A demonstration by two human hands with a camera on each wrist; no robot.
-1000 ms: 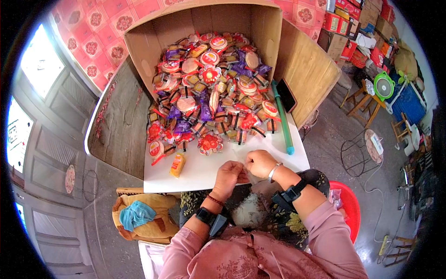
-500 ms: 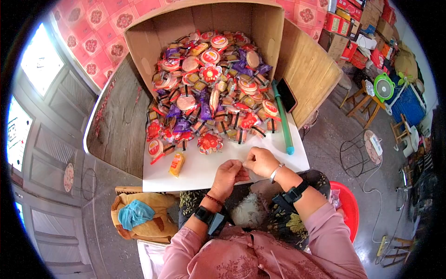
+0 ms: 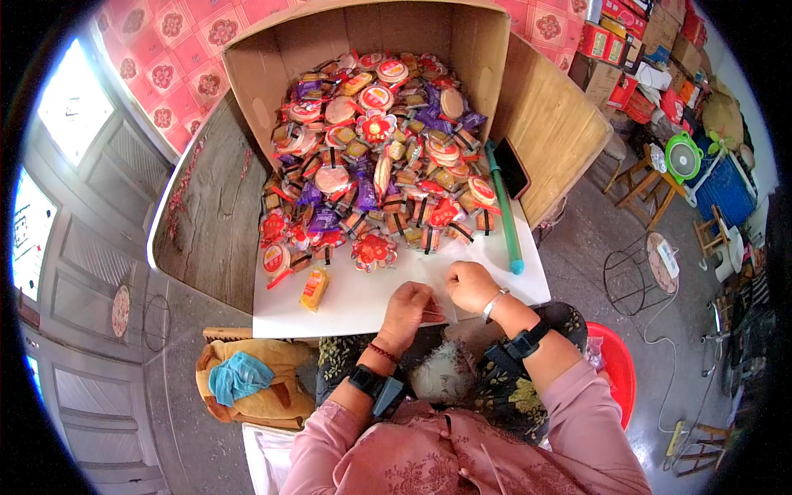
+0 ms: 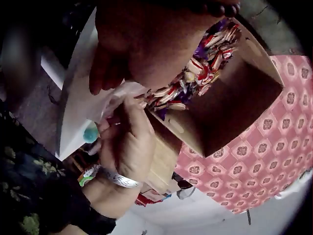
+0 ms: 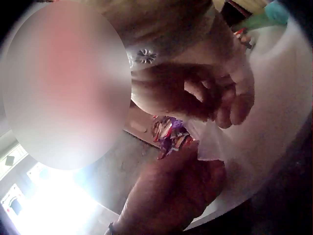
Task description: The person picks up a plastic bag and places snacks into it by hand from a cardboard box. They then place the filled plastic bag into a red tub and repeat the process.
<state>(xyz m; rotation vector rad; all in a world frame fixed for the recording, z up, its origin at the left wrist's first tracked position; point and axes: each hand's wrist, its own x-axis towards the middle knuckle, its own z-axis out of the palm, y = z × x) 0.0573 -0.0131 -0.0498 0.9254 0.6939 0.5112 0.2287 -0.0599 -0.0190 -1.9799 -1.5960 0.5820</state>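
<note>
A clear thin plastic bag (image 5: 211, 146) stretches between the two hands in the right wrist view; the left wrist view also shows the clear plastic (image 4: 117, 98). The left hand (image 3: 406, 315) pinches one side of it near the table's front edge. Just to its right the right hand (image 3: 472, 287), with a silver bangle, grips the other side with curled fingers. A yellow wrapped snack (image 3: 313, 289) lies on the white table (image 3: 363, 307) left of the hands. Beyond them is a large heap of wrapped snacks (image 3: 375, 169), spilling out of a cardboard box (image 3: 476, 74).
A green tube (image 3: 507, 219) and a dark phone (image 3: 512, 169) lie at the table's right side. Wooden boards flank the box. A red basin (image 3: 624, 363) stands on the floor at the right, and a brown plush seat with a blue cloth (image 3: 240, 379) at the left.
The hands, close together before, have moved slightly apart, the right hand to the right. The plastic between them shows more. The snack heap looks unchanged.
</note>
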